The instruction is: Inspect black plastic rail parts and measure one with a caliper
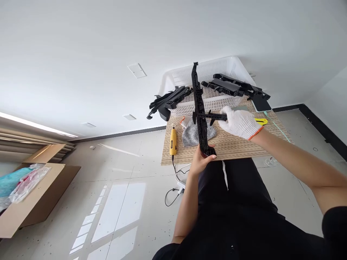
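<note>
My bare left hand grips the lower end of a long black plastic trim piece, held nearly upright over the table's front. My right hand, in a white knitted glove with an orange cuff, is closed around a black tool that looks like a caliper. Its jaws point left, and its thin end meets or crosses the middle of the trim piece; whether they touch I cannot tell. Behind the trim piece lies a grey speckled cloth. A yellow rotary tool lies left of it.
A white plastic basket stands at the back, with black trim pieces across its left side and more on its right. A yellow-handled cutter lies by my right wrist. Cables and a power strip hang below; a cardboard box stands left.
</note>
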A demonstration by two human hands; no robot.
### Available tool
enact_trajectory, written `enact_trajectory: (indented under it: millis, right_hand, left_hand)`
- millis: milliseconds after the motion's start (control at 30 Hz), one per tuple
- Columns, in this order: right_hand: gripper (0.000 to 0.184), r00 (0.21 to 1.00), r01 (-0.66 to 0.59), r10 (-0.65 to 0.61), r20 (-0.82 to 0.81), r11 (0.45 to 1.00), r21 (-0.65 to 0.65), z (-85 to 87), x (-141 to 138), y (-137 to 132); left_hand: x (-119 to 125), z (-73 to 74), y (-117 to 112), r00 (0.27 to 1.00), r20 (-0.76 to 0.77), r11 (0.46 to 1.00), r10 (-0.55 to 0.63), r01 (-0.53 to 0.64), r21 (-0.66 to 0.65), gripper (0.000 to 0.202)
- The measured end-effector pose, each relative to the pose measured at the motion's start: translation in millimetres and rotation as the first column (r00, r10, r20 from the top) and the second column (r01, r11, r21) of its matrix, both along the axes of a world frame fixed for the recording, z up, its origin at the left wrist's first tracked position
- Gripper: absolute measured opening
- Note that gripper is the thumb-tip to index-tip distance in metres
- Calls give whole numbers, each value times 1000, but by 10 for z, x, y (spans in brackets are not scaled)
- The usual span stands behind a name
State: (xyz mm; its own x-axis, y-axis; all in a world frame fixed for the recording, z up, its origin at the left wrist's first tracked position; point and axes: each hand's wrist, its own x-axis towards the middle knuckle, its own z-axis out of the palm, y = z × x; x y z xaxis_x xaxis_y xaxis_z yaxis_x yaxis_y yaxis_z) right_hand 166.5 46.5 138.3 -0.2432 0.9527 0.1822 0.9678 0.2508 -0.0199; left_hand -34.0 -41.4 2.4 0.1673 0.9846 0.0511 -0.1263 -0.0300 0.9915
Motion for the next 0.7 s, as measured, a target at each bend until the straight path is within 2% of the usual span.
enact_trajectory:
  millis: [200,400,567,700]
  right_hand:
    - [48,979,-111,121,161,991,-72,-174,-49,-201]
    - [44,959,-179,207,195,972,-154,-81,-60,-212]
    - [45,967,-159,190,170,971,-179,-56,-19,-228]
    - [51,988,-86,108,113,979,-187,-93,2,-225]
  left_hand:
    - [6,-13,5,1000,10,998,-25,25,-54,75]
    - [2,4,3,999,35,997,-32,35,-71,77]
    - [2,-8,8,999,40,996,-25,29,-82,77]
    - [-5,-11,3,999,27,995,-31,34,-90,76]
